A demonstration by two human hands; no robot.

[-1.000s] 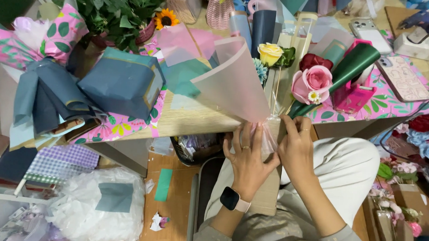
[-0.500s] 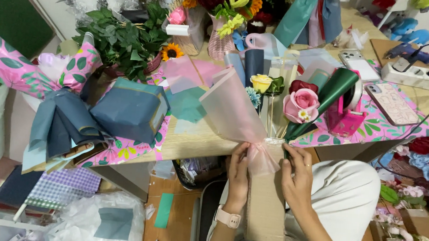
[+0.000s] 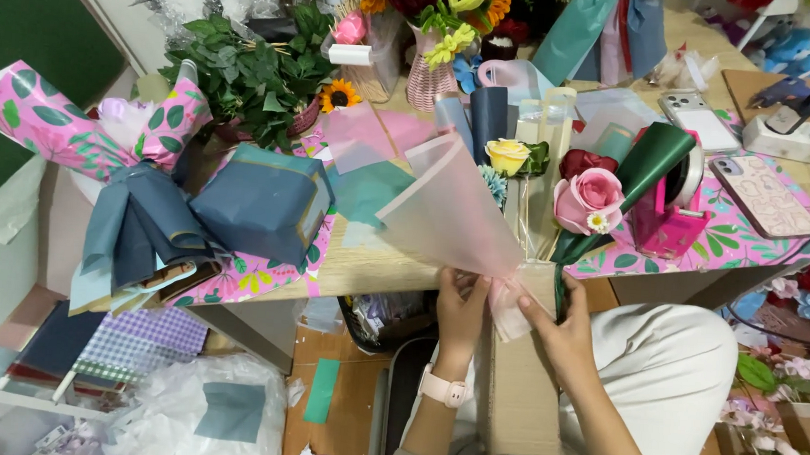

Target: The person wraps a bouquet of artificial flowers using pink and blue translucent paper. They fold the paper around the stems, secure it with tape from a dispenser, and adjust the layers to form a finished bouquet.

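Pink wrapping cone (image 3: 452,216): translucent paper is lying at the tabletop's near edge, wide mouth pointing away, narrow end reaching past the edge toward the person's lap.
Tabletop (image 3: 374,271): pale wood is carrying the cone, a floral pink sheet, folded blue wrap (image 3: 261,200) and standing vases.
Left hand (image 3: 461,311): fingers are closing together on the gathered neck of the cone from the left side.
Right hand (image 3: 563,331): fingers are pinching the same neck from the right, both hands meeting just below the tabletop edge.
Doing it well: judging from the grip, keeping the pleats bunched evenly and the pinch tight at one spot is what is holding the cone's shape; letting either hand slacken would likely let the paper spring open.
Cardboard box (image 3: 517,394): it is standing on end between the person's knees; its contents are not showing.
Pink vase (image 3: 430,79): ribbed, holding yellow, orange and dark red flowers.
Pink tape dispenser (image 3: 663,225): it is sitting just beside a green paper roll.
Pink rose (image 3: 587,199): it is lying beside a yellow rose (image 3: 507,155), near the cone's right edge.
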